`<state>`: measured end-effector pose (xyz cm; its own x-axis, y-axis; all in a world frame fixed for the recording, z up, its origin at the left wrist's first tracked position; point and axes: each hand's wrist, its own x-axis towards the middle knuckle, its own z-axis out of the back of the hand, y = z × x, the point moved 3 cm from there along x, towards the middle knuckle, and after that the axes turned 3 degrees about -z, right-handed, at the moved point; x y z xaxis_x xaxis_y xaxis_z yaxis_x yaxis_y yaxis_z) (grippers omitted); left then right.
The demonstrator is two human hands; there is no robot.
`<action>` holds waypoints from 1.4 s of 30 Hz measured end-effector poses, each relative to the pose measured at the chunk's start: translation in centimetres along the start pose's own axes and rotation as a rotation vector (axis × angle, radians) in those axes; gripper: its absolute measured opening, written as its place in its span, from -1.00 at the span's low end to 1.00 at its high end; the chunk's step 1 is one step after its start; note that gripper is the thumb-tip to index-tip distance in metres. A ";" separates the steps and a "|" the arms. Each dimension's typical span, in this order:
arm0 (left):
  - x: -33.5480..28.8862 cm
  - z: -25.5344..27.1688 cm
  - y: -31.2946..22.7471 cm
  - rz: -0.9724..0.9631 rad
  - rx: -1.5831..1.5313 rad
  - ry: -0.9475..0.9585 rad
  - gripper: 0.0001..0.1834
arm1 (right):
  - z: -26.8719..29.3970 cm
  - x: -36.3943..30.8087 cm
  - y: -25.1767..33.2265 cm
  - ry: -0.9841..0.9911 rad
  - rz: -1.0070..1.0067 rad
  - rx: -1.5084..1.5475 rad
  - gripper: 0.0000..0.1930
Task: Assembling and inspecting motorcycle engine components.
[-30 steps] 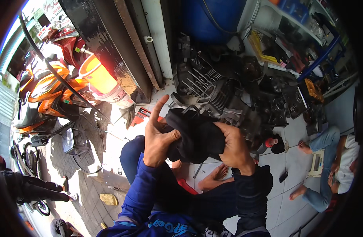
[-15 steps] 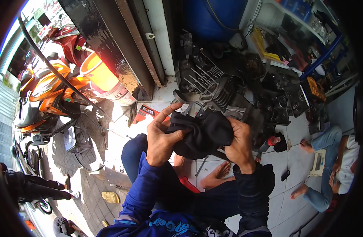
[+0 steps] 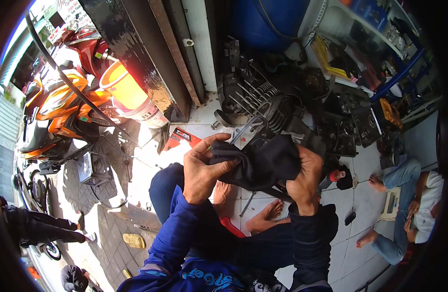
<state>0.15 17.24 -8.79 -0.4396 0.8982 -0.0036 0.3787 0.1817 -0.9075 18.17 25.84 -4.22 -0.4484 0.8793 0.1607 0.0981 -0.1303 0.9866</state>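
Observation:
A bunched black cloth [image 3: 270, 163] is stretched between my two hands above the tiled floor. My left hand [image 3: 203, 170] pinches its left end between thumb and fingers, with the index finger reaching along the top. At the other end, my right hand [image 3: 306, 181] grips the cloth, its fingers partly hidden behind the fabric. Just beyond the cloth stands a partly stripped engine [image 3: 272, 109] with finned sides, upright studs and coil springs. Anything wrapped inside the folds is hidden from view.
Dark metal parts [image 3: 345, 121] crowd the floor at the right, below a shelf [image 3: 331, 68]. A red box [image 3: 177, 139] lies beyond my left hand. An orange bucket [image 3: 121, 87] and an orange motorbike [image 3: 63, 104] stand at the left. Another person [image 3: 404, 204] sits at the right.
My right hand has shifted right and slightly down, and the cloth spreads wider between my hands. My left index finger has bent down closer to the fabric.

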 end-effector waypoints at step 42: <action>-0.3 -1.2 0.9 0.026 -0.069 0.144 -0.32 | 3.2 -0.4 -5.8 -0.068 0.140 -0.447 -0.57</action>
<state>1.61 17.63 -9.07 -0.3093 0.9502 0.0384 0.4458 0.1805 -0.8767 20.64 27.67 -10.07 -0.3976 0.8653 0.3052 -0.2451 -0.4207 0.8735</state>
